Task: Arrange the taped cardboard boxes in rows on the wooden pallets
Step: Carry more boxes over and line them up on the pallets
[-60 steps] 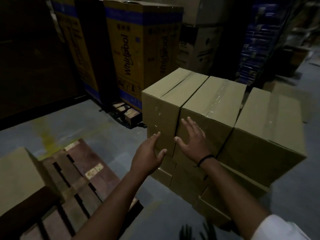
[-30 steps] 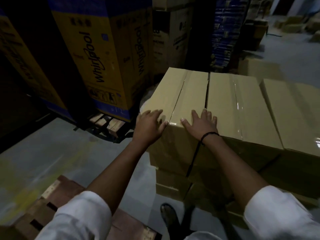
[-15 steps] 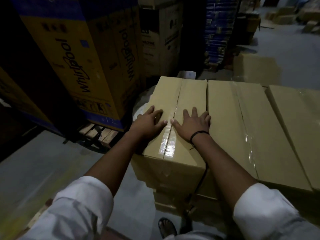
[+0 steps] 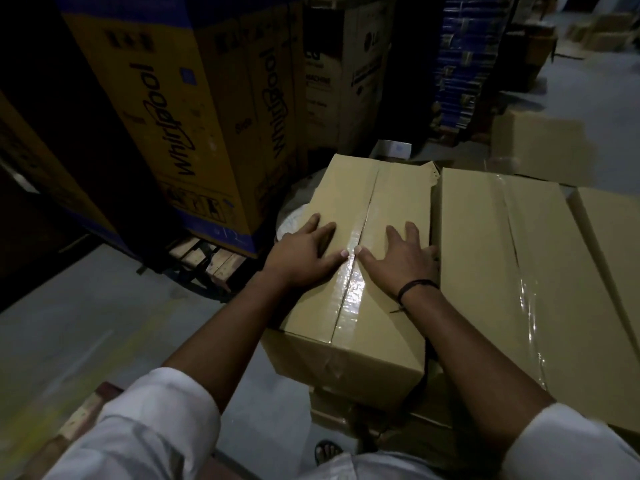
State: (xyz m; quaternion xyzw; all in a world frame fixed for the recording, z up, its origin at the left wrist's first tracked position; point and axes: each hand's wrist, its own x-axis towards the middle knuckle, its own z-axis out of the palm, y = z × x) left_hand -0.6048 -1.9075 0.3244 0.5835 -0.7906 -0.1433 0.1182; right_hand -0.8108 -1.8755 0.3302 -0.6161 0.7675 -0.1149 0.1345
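Plainly, the left hand (image 4: 304, 258) and right hand (image 4: 401, 263) lie flat, fingers spread, on the taped box (image 4: 346, 188) at nine o'clock of the neighbouring box (image 4: 502, 271), and would do better hooking its side edges before lifting.

Both hands lie flat on the top of the leftmost taped box (image 4: 349, 306): the left hand (image 4: 304, 256) and right hand (image 4: 401, 261) on either side of its glossy tape seam (image 4: 349, 289), thumbs almost meeting. A second box (image 4: 519, 271) sits just beside it, seemingly touching in the dim light.
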